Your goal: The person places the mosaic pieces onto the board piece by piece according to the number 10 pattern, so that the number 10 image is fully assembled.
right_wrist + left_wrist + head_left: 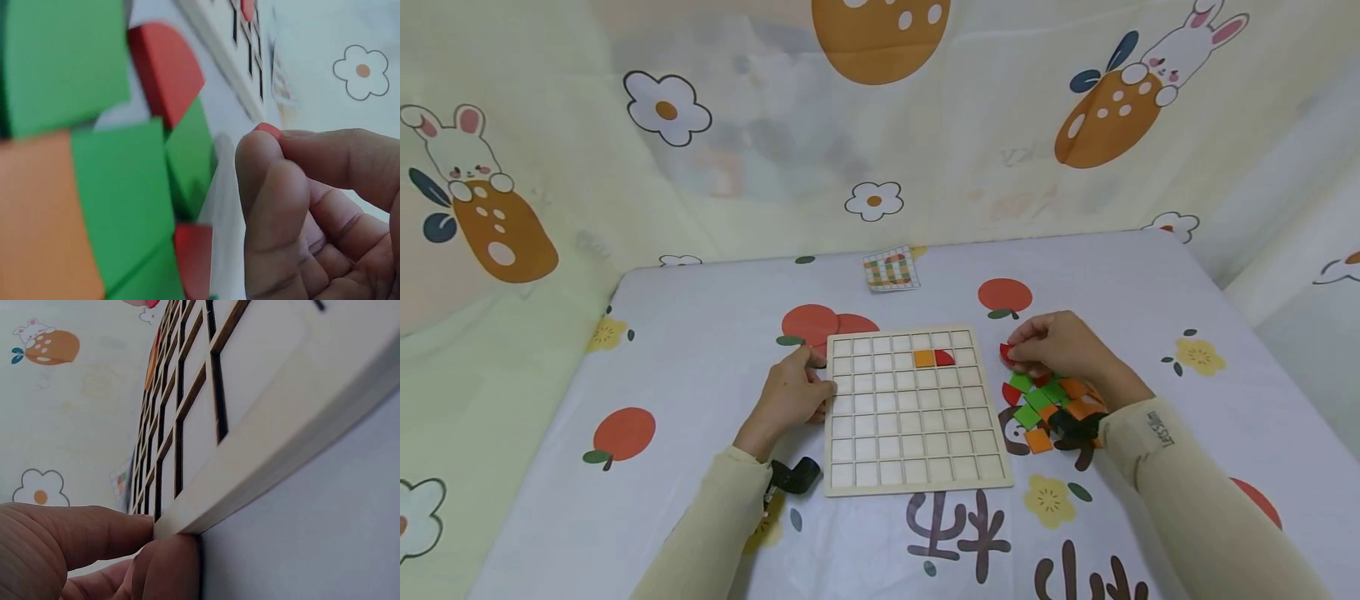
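Note:
A wooden grid board (898, 425) lies flat on the table. In its second row from the back sit an orange square tile (923, 358) and a red quarter-circle tile (943, 357), side by side. My left hand (790, 387) pinches the board's left edge between thumb and fingers, which the left wrist view shows close up. Off the board's right side, my right hand (1060, 346) pinches a red tile (1005, 354) between thumb and fingertips; in the right wrist view only a sliver of it shows. Below that hand lies a heap of green, orange and red tiles (1028, 417).
A small card with a coloured grid pattern (891, 270) lies behind the board near the back of the table. The tablecloth (700, 367) is printed with fruit and flowers. A patterned cloth (760, 167) hangs behind the table.

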`<move>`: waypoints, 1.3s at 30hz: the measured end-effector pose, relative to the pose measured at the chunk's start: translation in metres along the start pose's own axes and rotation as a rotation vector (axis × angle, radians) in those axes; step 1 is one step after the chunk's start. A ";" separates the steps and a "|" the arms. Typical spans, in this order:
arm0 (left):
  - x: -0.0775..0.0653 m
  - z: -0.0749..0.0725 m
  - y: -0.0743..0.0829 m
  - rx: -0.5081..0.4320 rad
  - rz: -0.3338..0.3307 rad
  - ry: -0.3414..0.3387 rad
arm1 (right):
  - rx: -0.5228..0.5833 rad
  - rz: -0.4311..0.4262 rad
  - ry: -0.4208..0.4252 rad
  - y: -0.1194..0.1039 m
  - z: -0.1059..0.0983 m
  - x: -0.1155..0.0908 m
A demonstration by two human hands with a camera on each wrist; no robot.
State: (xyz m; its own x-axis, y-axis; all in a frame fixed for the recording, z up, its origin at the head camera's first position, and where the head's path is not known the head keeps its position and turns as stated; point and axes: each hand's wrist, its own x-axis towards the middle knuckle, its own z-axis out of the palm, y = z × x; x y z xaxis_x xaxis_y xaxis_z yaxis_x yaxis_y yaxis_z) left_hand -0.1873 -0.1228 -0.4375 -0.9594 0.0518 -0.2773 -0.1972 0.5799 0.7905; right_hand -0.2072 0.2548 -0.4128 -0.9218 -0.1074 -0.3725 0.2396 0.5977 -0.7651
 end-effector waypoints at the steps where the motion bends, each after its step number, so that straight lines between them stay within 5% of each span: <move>1: 0.000 0.000 0.000 0.000 0.001 0.000 | 0.031 -0.002 -0.006 -0.001 0.001 0.000; 21: 0.002 0.002 -0.001 0.005 0.001 0.013 | 0.311 -0.021 -0.133 -0.027 0.031 0.012; 39: 0.002 0.001 -0.002 -0.017 0.002 0.011 | 0.346 -0.034 -0.135 -0.041 0.060 0.021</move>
State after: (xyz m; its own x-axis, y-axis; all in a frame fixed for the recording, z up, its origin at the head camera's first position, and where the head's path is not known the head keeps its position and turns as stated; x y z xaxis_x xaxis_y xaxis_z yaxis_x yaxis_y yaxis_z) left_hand -0.1884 -0.1230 -0.4404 -0.9619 0.0438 -0.2700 -0.1988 0.5662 0.7999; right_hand -0.2182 0.1808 -0.4209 -0.8881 -0.2402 -0.3920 0.3196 0.2903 -0.9020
